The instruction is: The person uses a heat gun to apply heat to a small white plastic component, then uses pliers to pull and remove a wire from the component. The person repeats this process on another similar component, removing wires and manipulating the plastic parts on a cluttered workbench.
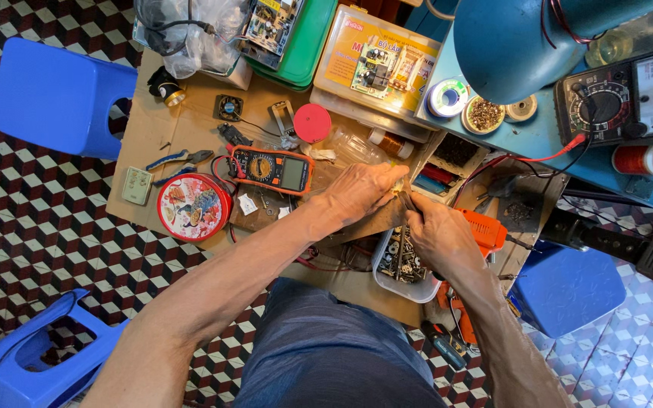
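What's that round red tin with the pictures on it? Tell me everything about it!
The round red tin lies flat on the brown cardboard sheet, lid up and shut. The lid shows a colourful cartoon picture inside a red rim, and it looks like painted metal. It sits left of the left hand, untouched. A pale switch plate lies beside it, and an orange multimeter above right.

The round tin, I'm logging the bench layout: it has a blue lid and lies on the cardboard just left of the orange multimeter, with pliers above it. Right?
Not quite: the head view shows the round tin with a red lid, not blue. It does lie on the cardboard left of the orange multimeter, with the pliers above it.
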